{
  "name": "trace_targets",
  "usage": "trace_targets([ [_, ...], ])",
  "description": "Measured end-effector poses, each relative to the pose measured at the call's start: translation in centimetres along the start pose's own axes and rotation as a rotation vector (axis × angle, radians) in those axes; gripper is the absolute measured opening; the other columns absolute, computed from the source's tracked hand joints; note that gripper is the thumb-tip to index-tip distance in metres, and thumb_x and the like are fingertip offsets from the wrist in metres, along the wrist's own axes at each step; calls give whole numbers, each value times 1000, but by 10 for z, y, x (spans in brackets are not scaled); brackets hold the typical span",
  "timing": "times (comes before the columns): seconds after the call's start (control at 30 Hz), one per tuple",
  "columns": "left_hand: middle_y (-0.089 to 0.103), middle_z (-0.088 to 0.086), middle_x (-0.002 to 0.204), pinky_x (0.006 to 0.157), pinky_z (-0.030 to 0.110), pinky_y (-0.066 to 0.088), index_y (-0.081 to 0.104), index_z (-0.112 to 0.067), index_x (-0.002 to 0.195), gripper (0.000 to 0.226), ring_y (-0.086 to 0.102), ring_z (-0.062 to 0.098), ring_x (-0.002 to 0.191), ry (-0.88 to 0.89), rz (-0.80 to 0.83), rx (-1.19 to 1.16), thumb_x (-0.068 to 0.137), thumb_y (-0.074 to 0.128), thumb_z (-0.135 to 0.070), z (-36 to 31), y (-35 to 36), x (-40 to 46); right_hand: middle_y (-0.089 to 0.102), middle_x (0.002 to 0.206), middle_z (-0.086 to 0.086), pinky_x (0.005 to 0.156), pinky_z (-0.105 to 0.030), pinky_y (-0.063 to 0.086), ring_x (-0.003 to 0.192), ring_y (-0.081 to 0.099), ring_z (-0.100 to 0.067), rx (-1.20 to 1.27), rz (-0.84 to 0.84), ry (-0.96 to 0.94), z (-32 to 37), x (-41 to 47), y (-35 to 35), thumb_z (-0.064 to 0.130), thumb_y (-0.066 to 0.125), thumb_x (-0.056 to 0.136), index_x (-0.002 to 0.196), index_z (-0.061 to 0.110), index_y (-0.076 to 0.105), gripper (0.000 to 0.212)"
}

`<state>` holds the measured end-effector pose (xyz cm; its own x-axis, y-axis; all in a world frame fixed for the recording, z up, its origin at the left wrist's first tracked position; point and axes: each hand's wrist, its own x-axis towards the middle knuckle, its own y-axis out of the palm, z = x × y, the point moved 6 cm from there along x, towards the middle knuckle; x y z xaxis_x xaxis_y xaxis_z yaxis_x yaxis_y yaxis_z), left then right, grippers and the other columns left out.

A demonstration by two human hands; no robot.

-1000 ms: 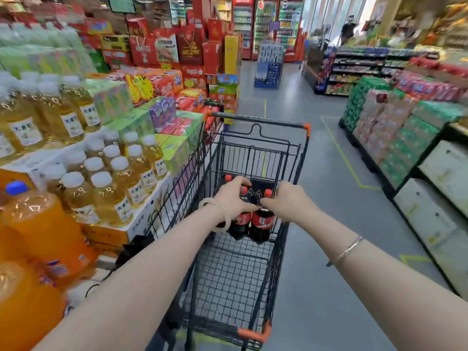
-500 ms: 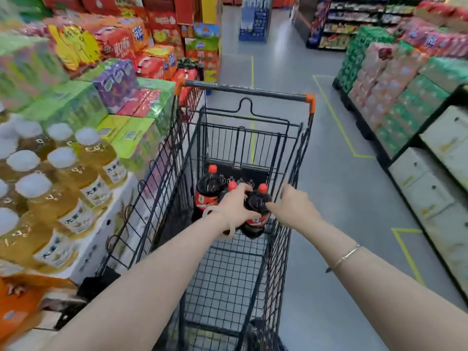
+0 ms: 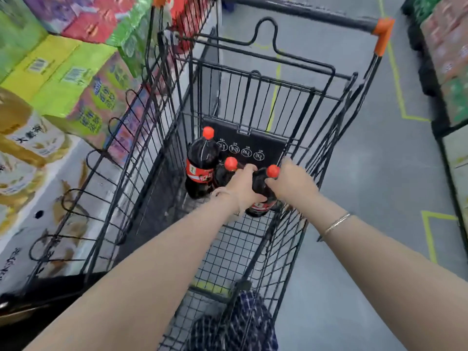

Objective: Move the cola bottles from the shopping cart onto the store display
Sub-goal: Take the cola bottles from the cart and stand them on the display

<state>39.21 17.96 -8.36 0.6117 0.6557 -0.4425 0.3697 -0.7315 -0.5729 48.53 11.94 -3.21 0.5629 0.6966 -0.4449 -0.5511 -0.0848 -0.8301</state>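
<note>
Frame centre: left hand (image 3: 244,184) and right hand (image 3: 291,183) curl around 1 cola bottle (image 3: 260,188) in the cart (image 3: 266,79); lift straight up, clearing the 2 neighbouring bottles.

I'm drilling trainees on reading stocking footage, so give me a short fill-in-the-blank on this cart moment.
1. The number of red-capped cola bottles visible in the shopping cart is ___.
2. The left hand and right hand both grip the same ___.
3. The corner trim on the cart's handle is coloured ___.
4. The bracelet sits on the ___ wrist.

Missing words: three; bottle; orange; right
</note>
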Motion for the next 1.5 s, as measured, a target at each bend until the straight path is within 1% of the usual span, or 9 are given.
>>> trace_targets([
  [0.23,48,20,129,101,43,41,33,-8,138,87,49,34,120,-33,3,-8,65,81,-18,17,31,41,49,119,-21,76,-39,43,107,53,-39,-95,94,-37,-7,54,36,30,54,92,127,14,36,43],
  [0.33,53,20,120,96,45,44,36,-12,133,88,54,35,112,-55,6,-6,59,81,-25,28,43,51,50,114,-19,70,-39,42,101,56,-39,-140,107,-49,-10,65,46,27,53,93,122,13,39,35],
  [0.53,47,19,126,101,42,42,31,-11,139,91,51,32,116,-83,-3,-31,65,83,-23,31,52,54,61,100,-15,63,-36,41,79,51,-31,-150,43,-142,-12,76,45,20,50,95,109,13,43,18],
  [0.7,36,17,135,107,45,35,19,-15,145,100,40,34,125,-98,33,11,67,82,-18,32,61,52,52,88,-10,65,-33,38,90,56,-33,-27,58,-99,-21,72,45,12,54,91,94,13,42,12],
  [0.87,34,14,136,106,45,36,21,-18,142,90,43,32,123,-102,44,-2,71,76,-15,34,60,49,61,103,-17,73,-38,47,97,58,-37,51,48,-32,-37,68,41,11,56,89,106,8,50,18],
  [0.97,35,13,135,104,48,38,22,-18,141,89,43,32,122,-100,48,15,71,77,-18,32,61,47,59,100,-16,71,-37,46,92,57,-35,69,34,-25,-42,66,39,13,57,90,100,9,49,13],
  [1.17,32,13,139,108,43,34,17,-18,145,100,41,32,126,-92,73,12,68,81,-18,30,65,40,51,89,-10,67,-35,46,87,56,-32,104,44,-9,-38,55,41,12,58,89,102,9,51,15],
  [1.37,32,15,141,107,44,35,14,-17,146,101,39,32,128,-61,88,17,69,79,-14,27,62,32,56,90,-10,66,-34,45,82,53,-28,110,-6,-54,-24,42,24,15,59,88,94,11,50,11],
  [1.5,32,14,139,109,37,32,12,-18,147,108,35,28,130,-12,77,-46,65,82,-16,19,54,16,58,89,-9,63,-30,42,80,54,-26,128,-26,-83,-12,23,5,17,59,87,94,12,54,10],
])
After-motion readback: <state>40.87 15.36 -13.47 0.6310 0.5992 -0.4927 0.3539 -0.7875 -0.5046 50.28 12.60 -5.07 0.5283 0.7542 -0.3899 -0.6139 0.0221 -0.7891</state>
